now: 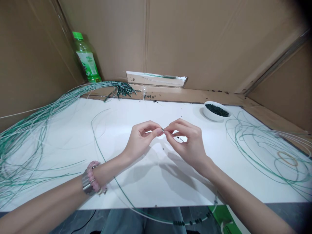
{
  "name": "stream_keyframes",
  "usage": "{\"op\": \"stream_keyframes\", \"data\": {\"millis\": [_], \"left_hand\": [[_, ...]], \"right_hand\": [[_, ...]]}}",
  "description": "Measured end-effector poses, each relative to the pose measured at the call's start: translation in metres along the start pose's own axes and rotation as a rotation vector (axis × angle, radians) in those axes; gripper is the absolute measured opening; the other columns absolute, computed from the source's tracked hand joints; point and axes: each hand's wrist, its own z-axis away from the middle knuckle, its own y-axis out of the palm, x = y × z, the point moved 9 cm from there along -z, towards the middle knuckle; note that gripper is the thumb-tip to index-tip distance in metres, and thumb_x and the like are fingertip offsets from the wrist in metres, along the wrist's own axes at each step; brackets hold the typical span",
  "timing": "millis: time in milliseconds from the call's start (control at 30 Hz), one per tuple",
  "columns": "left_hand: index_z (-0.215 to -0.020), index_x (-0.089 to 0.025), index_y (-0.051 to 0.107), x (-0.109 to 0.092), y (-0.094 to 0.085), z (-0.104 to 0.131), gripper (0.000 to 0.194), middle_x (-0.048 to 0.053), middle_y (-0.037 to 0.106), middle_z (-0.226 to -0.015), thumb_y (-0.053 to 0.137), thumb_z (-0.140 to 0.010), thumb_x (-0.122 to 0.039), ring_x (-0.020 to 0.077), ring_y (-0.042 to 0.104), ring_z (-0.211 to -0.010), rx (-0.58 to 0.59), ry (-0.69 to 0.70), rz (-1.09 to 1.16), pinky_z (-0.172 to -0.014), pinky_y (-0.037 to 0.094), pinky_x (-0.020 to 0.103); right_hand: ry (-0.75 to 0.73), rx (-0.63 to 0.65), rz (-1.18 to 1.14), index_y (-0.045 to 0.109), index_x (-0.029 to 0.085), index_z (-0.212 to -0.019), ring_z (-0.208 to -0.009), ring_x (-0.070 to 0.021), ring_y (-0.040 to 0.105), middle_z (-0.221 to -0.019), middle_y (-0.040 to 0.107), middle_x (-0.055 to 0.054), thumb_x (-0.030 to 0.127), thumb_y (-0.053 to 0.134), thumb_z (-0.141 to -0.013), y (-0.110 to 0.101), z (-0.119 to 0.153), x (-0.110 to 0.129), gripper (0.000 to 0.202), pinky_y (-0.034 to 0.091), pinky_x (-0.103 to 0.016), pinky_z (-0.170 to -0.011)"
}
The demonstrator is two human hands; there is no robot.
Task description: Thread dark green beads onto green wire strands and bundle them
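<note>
My left hand (143, 136) and my right hand (186, 138) meet over the white table, each closed in a pinch of thumb and fingers. A tiny dark piece, bead-like (162, 130), shows where the fingertips meet; the fingers hide most of it. Behind my right fingers, a short bit of thin cord with a dark bead (178, 137) is visible. A green cord (97, 143) passes beneath my left forearm and hangs in a loop below the table's front edge. Several dark green beads (180, 223) are threaded on that loop, which rises again near my right forearm.
A white bowl (211, 115) of dark green beads stands at the back right. Coiled green cords (243, 152) lie at right, and a large bundle of cords (29, 130) at left. A green-capped bottle (86, 60) stands in the back corner. Cardboard walls (182, 39) enclose the table (170, 110).
</note>
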Motion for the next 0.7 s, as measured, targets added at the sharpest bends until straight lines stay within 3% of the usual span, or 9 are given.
{"op": "stream_keyframes", "data": {"millis": [167,400,700], "left_hand": [[-0.070,-0.016,0.067,0.000,0.001,-0.002,0.009,0.000,0.065,-0.069,0.066,-0.077,-0.021,0.0109,0.062,-0.068,0.002,-0.009,0.007,-0.068,0.051,0.021],[-0.069,-0.016,0.067,0.002,-0.001,-0.002,0.008,0.000,0.066,-0.069,0.068,-0.076,-0.021,0.0107,0.063,-0.068,-0.004,-0.013,0.033,-0.069,0.052,0.021],[-0.070,-0.018,0.067,0.025,0.010,0.001,0.017,-0.003,0.066,-0.064,0.076,-0.070,-0.033,0.0069,0.062,-0.064,0.068,-0.231,0.387,-0.071,0.054,0.019]], "right_hand": [[0.105,0.043,-0.045,0.068,0.017,-0.073,-0.065,-0.0094,0.059,-0.072,0.064,-0.001,0.012,0.060,-0.079,0.004,0.002,-0.007,0.011,0.051,-0.019,-0.052],[0.136,0.045,-0.082,0.069,0.018,-0.074,-0.065,-0.0097,0.060,-0.072,0.065,-0.001,0.016,0.061,-0.080,0.004,0.002,-0.011,0.011,0.053,-0.020,-0.053],[0.275,0.032,-0.260,0.069,0.016,-0.071,-0.063,-0.0092,0.062,-0.070,0.067,-0.001,0.019,0.064,-0.078,0.005,0.003,-0.018,0.009,0.052,-0.018,-0.052]]}}
